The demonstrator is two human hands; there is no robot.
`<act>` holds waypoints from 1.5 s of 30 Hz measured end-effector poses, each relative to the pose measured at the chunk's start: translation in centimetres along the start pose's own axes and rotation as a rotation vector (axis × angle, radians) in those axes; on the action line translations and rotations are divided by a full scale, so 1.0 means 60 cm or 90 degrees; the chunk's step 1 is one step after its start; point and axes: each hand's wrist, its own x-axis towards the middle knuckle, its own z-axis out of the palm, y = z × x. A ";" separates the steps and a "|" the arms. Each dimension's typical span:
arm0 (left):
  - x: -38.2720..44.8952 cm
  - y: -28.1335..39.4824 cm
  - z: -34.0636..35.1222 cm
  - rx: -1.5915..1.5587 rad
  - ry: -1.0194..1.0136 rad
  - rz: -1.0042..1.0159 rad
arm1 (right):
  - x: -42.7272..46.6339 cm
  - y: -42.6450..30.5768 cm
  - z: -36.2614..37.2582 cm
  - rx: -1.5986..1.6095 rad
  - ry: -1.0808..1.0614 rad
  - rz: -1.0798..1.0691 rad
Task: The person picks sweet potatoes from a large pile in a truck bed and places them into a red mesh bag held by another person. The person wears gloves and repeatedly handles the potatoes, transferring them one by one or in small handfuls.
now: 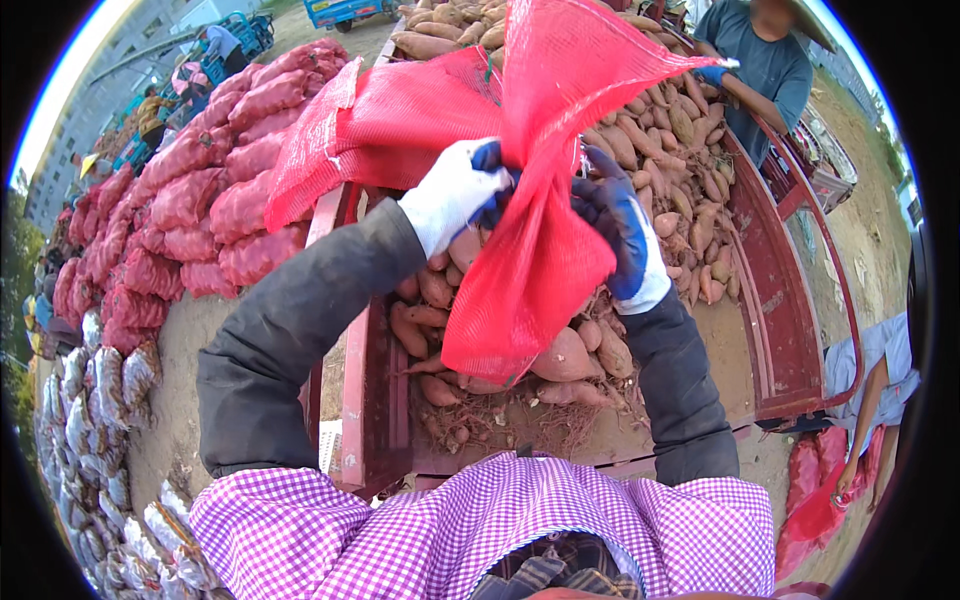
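Observation:
A red mesh bag (pixel 544 247), bunched at its middle, hangs before me over a heap of sweet potatoes (pixel 566 356). Its upper end flares out and one corner points to the upper right. My left hand (pixel 465 191), in a white glove with a blue coated palm, pinches the bunched mesh from the left. Fingers curled, my right hand (pixel 626 236) is at the bag's right edge in a matching glove. The mesh hides its fingertips, so their grip is unclear. Another stretch of red mesh (pixel 405 112) spreads leftward behind my left hand.
The sweet potatoes lie in a red metal cart bed with a left side wall (pixel 358 390) and right side rail (pixel 814 202). Filled red sacks (pixel 187 202) are stacked left, above silvery bundles (pixel 82 420). A gloved person (pixel 757 82) stands upper right; another person (pixel 874 375) handles red mesh lower right.

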 end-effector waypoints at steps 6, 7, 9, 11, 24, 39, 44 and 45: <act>0.203 0.095 -0.300 -0.083 0.247 0.281 | 0.004 -0.006 -0.052 -0.129 0.088 -0.120; 0.222 0.109 -0.367 -0.240 0.164 0.262 | 0.000 0.003 -0.064 -0.133 0.103 -0.097; 0.251 0.107 -0.475 -0.121 0.480 0.229 | -0.017 0.024 -0.092 -0.148 0.185 -0.048; 0.249 0.066 -0.562 0.024 0.583 0.162 | -0.042 0.042 -0.124 -0.153 0.187 -0.030; 0.290 -0.139 -0.817 0.757 0.360 -0.104 | -0.473 0.169 -0.313 -0.106 0.681 0.180; 0.108 -0.095 -0.770 1.088 0.224 -0.127 | -0.706 0.262 -0.298 -0.010 0.731 0.369; -0.030 -0.018 -0.417 0.967 -0.218 -0.161 | -0.731 0.273 -0.265 -0.036 0.716 0.407; -0.064 -0.014 -0.341 0.812 -0.285 -0.086 | -0.733 0.275 -0.260 -0.037 0.712 0.411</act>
